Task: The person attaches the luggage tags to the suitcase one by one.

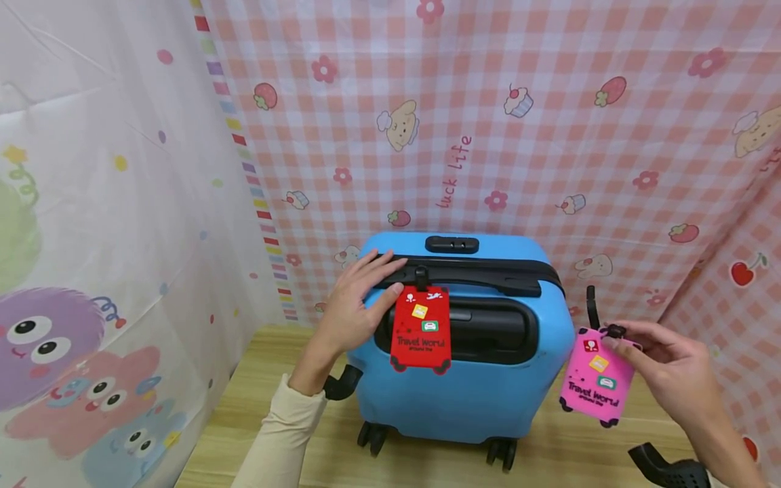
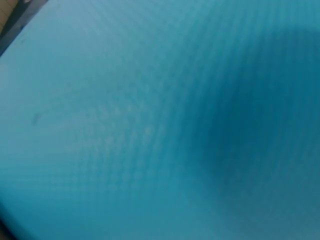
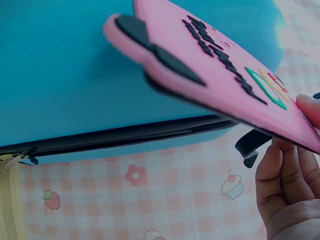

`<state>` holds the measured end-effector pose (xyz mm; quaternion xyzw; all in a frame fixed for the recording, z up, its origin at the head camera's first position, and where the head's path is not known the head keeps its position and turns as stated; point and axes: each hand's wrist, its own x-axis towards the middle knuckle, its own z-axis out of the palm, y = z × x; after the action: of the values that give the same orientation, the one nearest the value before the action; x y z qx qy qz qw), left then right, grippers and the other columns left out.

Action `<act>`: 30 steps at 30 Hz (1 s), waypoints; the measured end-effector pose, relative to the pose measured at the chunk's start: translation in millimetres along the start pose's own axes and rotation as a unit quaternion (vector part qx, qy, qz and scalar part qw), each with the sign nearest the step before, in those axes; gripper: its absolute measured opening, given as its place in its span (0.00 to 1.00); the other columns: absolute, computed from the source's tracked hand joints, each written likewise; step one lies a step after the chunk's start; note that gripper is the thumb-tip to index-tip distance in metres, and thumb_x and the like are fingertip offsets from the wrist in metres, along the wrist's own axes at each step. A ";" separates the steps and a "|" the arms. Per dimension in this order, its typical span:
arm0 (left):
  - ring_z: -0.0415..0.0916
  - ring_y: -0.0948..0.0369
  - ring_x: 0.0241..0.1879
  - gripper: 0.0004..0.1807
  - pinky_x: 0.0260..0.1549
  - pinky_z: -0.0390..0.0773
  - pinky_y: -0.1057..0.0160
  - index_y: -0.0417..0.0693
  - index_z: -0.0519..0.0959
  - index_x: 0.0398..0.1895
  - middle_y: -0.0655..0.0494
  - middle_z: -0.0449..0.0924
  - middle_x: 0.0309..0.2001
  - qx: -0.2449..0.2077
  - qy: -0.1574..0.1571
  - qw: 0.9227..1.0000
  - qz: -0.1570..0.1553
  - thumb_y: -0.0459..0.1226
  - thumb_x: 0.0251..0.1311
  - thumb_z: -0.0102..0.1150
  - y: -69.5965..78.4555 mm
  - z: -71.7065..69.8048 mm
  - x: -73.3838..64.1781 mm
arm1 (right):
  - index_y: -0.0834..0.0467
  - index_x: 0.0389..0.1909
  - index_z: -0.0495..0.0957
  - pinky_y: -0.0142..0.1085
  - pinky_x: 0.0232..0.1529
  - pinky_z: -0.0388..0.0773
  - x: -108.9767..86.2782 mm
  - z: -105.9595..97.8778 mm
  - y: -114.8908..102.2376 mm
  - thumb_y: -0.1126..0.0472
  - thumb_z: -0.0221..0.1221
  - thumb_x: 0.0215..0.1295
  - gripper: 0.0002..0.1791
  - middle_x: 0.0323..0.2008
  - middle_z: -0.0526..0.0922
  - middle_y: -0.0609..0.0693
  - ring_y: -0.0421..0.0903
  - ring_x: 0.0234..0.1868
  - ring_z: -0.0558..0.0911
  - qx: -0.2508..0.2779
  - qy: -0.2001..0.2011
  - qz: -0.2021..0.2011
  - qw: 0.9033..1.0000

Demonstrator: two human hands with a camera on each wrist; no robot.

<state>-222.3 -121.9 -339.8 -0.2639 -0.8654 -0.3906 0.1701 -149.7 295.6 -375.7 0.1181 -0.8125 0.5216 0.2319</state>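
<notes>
Biggest thing back there is a pink gingham cloth (image 1: 518, 41) with strawberries, cupcakes and puppies on it, "luck life" running up the middle. Left side is a white cartoon-print cloth (image 1: 183, 224), all dots and goofy creatures. Under everything is a wood-grain surface (image 1: 274, 352).

Blue hard-shell suitcase (image 1: 439, 400) stands upright on it, right in front of the gingham. The left wrist view is basically just blurry blue shell.

Left hand (image 1: 356, 305) lies over the suitcase's upper left edge with fingers stretched out, not gripping anything, thumb at the red tag's top corner. It blocks that corner of the case. Right hand (image 1: 674, 366) is off to the side, thumb and fingers pinching the pink luggage tag (image 1: 598, 373) at its top end, beside the case's right side. In the right wrist view that tag covers a chunk of the shell.

The red luggage tag (image 1: 421, 339) hangs from the black handle bar (image 1: 482, 279), so it hides part of the black recess (image 1: 494, 339) behind it.

Small stuff: black wheels (image 1: 502, 453) underneath, a combination lock (image 1: 451, 245) on top, and the pink tag's black strap (image 1: 592, 308) sticking up.
</notes>
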 end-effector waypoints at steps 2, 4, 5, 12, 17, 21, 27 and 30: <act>0.50 0.54 0.76 0.25 0.71 0.47 0.37 0.59 0.72 0.69 0.54 0.64 0.73 0.001 0.001 1.000 0.003 0.49 0.71 0.51 0.1 -0.2 0.0 | 0.73 0.46 0.80 0.25 0.28 0.80 1.1 -1.0 -3.3 0.79 0.60 0.62 0.12 0.34 0.87 0.39 0.36 0.26 0.84 0.021 -0.005 0.002 1.000; 0.51 0.54 0.76 0.24 0.71 0.47 0.36 0.59 0.72 0.69 0.54 0.64 0.73 0.000 0.002 1.000 0.004 0.49 0.71 0.51 -0.1 -0.1 0.2 | 0.72 0.48 0.79 0.25 0.30 0.80 1.4 -2.0 -6.6 0.78 0.59 0.62 0.13 0.35 0.87 0.40 0.36 0.29 0.84 0.035 -0.012 0.005 0.999; 0.51 0.54 0.76 0.25 0.71 0.47 0.36 0.59 0.72 0.69 0.54 0.64 0.73 0.001 0.003 1.000 0.004 0.48 0.71 0.52 -0.3 0.1 0.3 | 0.73 0.48 0.79 0.25 0.32 0.81 1.5 -2.7 -8.1 0.79 0.59 0.63 0.13 0.37 0.87 0.42 0.36 0.31 0.85 0.053 -0.017 0.006 0.998; 0.51 0.53 0.76 0.25 0.71 0.47 0.36 0.59 0.72 0.69 0.54 0.64 0.73 -0.001 0.003 1.000 0.005 0.48 0.70 0.52 0.6 -0.2 0.4 | 0.73 0.51 0.77 0.25 0.36 0.81 2.5 -2.4 -20.7 0.80 0.56 0.64 0.14 0.41 0.86 0.44 0.36 0.36 0.85 0.077 -0.031 -0.015 0.996; 0.51 0.54 0.76 0.25 0.71 0.47 0.36 0.59 0.72 0.69 0.55 0.64 0.73 0.002 0.001 1.000 0.002 0.49 0.71 0.52 0.9 -0.2 0.6 | 0.71 0.47 0.80 0.25 0.30 0.80 5.5 6.5 -33.6 0.81 0.60 0.59 0.15 0.34 0.87 0.42 0.37 0.26 0.83 0.007 -0.018 -0.030 0.999; 0.51 0.55 0.76 0.25 0.71 0.47 0.36 0.59 0.72 0.69 0.54 0.64 0.73 0.004 0.001 1.000 0.002 0.49 0.71 0.51 0.5 0.0 0.7 | 0.72 0.46 0.81 0.24 0.29 0.79 8.6 12.4 -40.7 0.85 0.58 0.57 0.16 0.33 0.87 0.45 0.38 0.26 0.83 0.072 -0.035 -0.060 0.995; 0.50 0.55 0.76 0.25 0.71 0.47 0.37 0.59 0.72 0.69 0.54 0.64 0.73 0.004 -0.003 1.000 -0.002 0.50 0.71 0.50 0.3 0.2 0.7 | 0.74 0.45 0.80 0.24 0.27 0.79 13.5 19.6 -49.2 0.89 0.55 0.55 0.18 0.36 0.87 0.48 0.38 0.27 0.83 0.144 -0.066 -0.115 0.981; 0.50 0.55 0.77 0.25 0.71 0.47 0.37 0.59 0.72 0.69 0.54 0.64 0.73 0.004 -0.004 1.000 -0.004 0.50 0.71 0.50 0.6 -0.2 0.8 | 0.75 0.44 0.80 0.25 0.26 0.79 14.2 22.8 -54.9 0.89 0.55 0.54 0.18 0.34 0.87 0.49 0.38 0.26 0.83 0.156 -0.072 -0.124 0.977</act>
<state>-222.5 -121.4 -338.9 -0.2618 -0.8686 -0.3864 0.1662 -143.9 252.2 -333.0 0.2899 -0.7151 0.5989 0.2141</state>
